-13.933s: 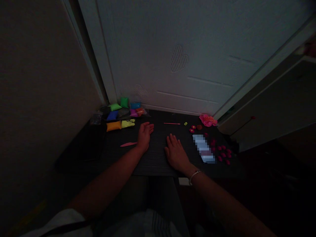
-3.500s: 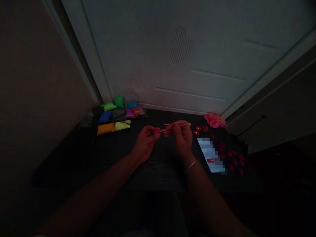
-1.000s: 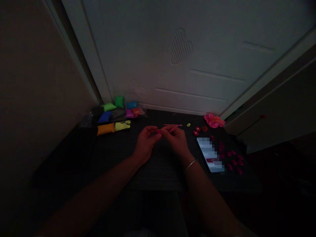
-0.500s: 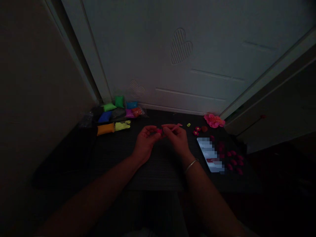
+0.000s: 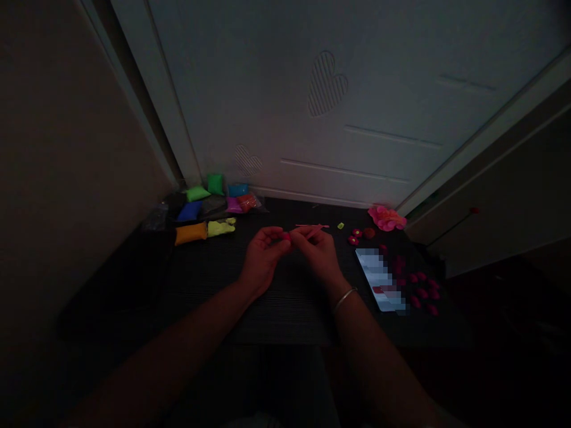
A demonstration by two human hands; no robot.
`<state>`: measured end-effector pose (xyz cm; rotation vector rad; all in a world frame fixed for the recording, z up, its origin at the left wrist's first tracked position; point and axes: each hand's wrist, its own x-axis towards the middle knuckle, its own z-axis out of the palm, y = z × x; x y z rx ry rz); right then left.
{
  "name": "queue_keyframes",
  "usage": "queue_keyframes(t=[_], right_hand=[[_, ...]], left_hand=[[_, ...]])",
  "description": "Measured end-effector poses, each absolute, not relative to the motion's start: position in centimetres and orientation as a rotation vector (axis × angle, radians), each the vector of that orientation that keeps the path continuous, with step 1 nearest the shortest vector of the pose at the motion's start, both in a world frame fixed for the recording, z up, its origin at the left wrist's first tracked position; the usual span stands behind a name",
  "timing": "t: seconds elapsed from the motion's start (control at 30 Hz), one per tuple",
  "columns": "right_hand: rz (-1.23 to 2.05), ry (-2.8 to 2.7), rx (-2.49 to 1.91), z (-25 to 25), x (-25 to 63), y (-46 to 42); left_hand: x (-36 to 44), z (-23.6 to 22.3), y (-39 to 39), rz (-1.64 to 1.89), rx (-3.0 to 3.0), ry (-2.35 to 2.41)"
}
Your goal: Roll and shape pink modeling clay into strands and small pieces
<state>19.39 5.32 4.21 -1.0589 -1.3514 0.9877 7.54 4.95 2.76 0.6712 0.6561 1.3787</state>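
In the head view my left hand [image 5: 262,257] pinches a small red-pink piece of clay [image 5: 286,236] between thumb and fingers. My right hand [image 5: 320,252] is close beside it, its fingertips almost at the clay. A thin pink tool [image 5: 314,230] sticks out between the thumb and fingers of the right hand. Behind those fingers shows another thin pink strip [image 5: 325,226]; the hand hides part of it. The room is dim, so the finer shape of the clay piece cannot be made out.
Bags of coloured clay [image 5: 191,232] lie at the back left of the dark table [image 5: 276,321]. Toward the right are small pink flowers [image 5: 353,241], a large pink flower [image 5: 387,218], a lit phone [image 5: 377,279] and several dark pink pieces [image 5: 422,292]. A white panel stands behind.
The right hand's fingers have shifted slightly, and the pink tool's angle has changed. A thin pink strip behind the fingers now shows more plainly. The left hand has hardly moved.
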Motion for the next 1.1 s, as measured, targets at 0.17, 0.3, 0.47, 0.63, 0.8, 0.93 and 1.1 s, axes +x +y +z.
queue_keyframes(t=[0.17,0.3,0.47,0.63,0.8,0.93,1.1], right_hand=[[0.993,-1.358,-1.066,4.1,19.5,5.3],[0.897,-1.297,-1.123,4.1,20.4,5.7],[0.810,-1.122,-1.049,3.9,21.4,6.5],[0.836,-1.125,-0.982,4.1,21.2,6.5],[0.716,-1.427,-1.183,4.7,21.5,6.0],[0.717,-1.572,-1.187,4.6,21.8,5.9],[0.715,-1.703,-1.246,3.9,21.9,6.1]], left_hand=[[7.5,2.8,4.9,1.387,0.678,0.648],[7.5,2.9,4.9,1.380,0.665,0.689],[7.5,2.9,5.0,1.342,0.628,0.695],[7.5,2.6,5.1,1.310,0.607,0.695],[7.6,2.0,5.2,1.308,0.713,0.789],[7.6,1.6,5.3,1.301,0.801,0.868],[7.6,1.4,5.3,1.294,0.855,0.904]])
